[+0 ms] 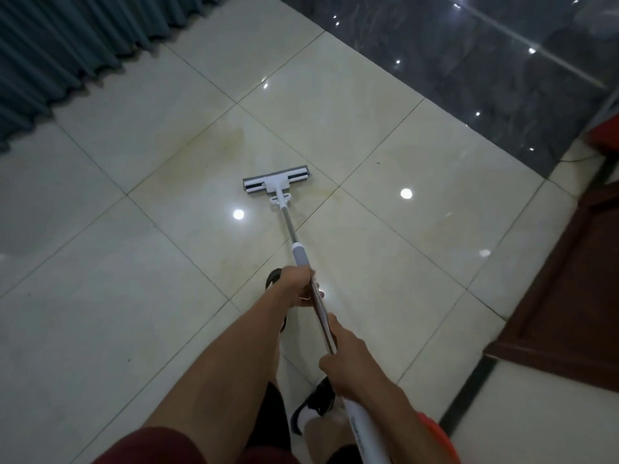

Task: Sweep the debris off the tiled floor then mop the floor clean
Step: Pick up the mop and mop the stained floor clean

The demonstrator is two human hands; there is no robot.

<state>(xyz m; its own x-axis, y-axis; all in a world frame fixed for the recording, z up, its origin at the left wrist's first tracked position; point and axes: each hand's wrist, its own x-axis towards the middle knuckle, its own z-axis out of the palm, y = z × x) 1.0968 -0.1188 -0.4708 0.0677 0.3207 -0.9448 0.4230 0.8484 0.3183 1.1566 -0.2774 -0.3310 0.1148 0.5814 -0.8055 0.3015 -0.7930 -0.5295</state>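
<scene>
Mop: white flat-headed mop with a metal pole [275, 184] is pointing away from the person; head lying crosswise on the cream tiled floor [134, 296]
Hands: left hand [296, 286] is gripping the pole nearer the head; right hand [348, 360] is gripping behind it

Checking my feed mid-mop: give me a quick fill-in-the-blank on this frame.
1. Both hands grip the ___ of the mop.
2. The left hand sits ___ to the mop head than the right hand.
3. The mop head rests on the ___ floor.
4. The curtain hangs at the upper ___.

Missing words: handle; nearer; tiled; left
</scene>
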